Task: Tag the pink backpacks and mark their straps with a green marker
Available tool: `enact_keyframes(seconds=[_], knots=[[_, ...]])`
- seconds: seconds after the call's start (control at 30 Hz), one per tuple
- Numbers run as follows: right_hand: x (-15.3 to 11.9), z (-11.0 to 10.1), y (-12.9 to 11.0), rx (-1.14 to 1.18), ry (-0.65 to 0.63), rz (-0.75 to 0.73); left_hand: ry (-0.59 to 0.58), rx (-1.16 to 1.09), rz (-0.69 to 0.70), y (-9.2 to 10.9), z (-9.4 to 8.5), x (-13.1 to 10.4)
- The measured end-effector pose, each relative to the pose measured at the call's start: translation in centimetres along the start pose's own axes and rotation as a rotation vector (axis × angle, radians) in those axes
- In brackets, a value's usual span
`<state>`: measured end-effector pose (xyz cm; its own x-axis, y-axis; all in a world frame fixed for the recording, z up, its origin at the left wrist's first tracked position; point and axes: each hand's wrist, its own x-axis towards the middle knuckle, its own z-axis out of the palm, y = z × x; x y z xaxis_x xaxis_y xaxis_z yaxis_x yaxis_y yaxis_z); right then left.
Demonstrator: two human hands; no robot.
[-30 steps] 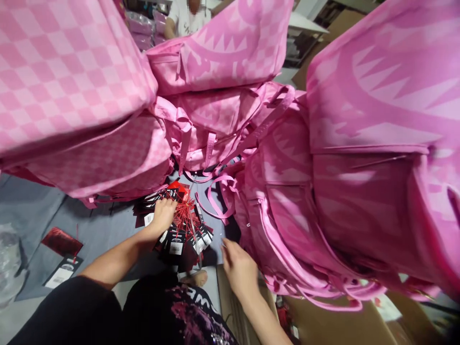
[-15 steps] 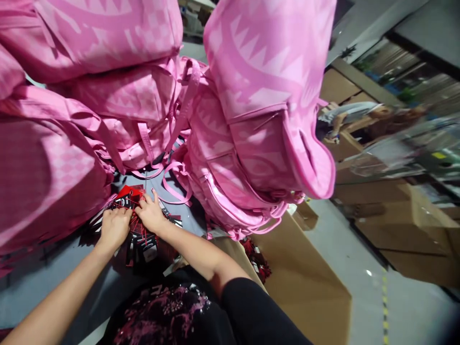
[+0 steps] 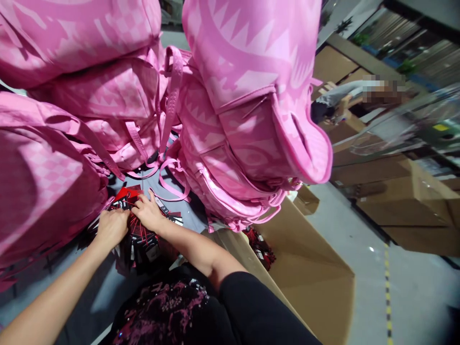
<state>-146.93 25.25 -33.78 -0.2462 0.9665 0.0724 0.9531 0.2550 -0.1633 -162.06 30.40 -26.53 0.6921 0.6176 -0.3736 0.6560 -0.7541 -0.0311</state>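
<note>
My left hand (image 3: 110, 227) and right hand (image 3: 149, 214) both pinch into the hang tags (image 3: 138, 239). I'd separate one tag's string cleanly before lifting.

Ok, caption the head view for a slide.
Both hands, left hand and right hand, on red-black hang tags below pink backpacks.

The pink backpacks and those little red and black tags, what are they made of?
The pink backpacks look like woven fabric with a matte printed pattern of teeth and checks; they sag and crease softly. The hang tags under the left hand and right hand look like glossy printed card, flat and stiff, with thin red strings. The box beside them looks like plain brown cardboard.
</note>
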Motion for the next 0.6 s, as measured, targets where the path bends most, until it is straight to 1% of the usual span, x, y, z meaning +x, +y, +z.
enact_keyframes(seconds=[0.07,0.13,0.2,0.27,0.33,0.37,0.4,0.43,0.5,0.53,0.57,0.6], knots=[[0.0,0.1,0.6,-0.012,-0.023,0.037,-0.009,0.032,0.023,-1.4,0.1,-1.3],[0.0,-0.2,0.9,-0.008,-0.031,0.059,-0.012,0.006,-0.010,-3.2,0.2,-2.8],[-0.1,-1.1,0.7,0.021,0.018,0.024,0.027,-0.155,-0.049,-4.5,0.4,-3.8],[-1.0,-2.9,0.2,0.079,0.092,-0.037,0.141,-0.395,-0.028,-4.6,0.2,-4.1],[-3.5,-5.4,-0.2,0.166,0.163,-0.025,0.261,-0.599,0.061,-3.2,-0.4,-3.7],[-5.4,-7.0,-0.2,0.215,0.206,0.022,0.306,-0.662,0.101,-2.1,-0.9,-3.4],[-7.8,-8.6,0.1,0.261,0.276,0.098,0.336,-0.710,0.130,-0.8,-1.5,-3.1],[-10.4,-10.3,0.8,0.289,0.382,0.188,0.352,-0.748,0.154,0.6,-2.2,-2.7],[-16.1,-13.6,2.9,0.224,0.639,0.411,0.373,-0.792,0.210,3.5,-3.7,-2.0],[-18.7,-15.0,4.3,0.151,0.737,0.516,0.385,-0.803,0.256,4.9,-4.6,-1.6],[-21.0,-16.2,5.7,0.062,0.808,0.631,0.397,-0.808,0.317,6.4,-5.5,-1.2],[-22.9,-17.1,7.2,-0.049,0.829,0.708,0.413,-0.806,0.381,7.8,-6.3,-0.8]])
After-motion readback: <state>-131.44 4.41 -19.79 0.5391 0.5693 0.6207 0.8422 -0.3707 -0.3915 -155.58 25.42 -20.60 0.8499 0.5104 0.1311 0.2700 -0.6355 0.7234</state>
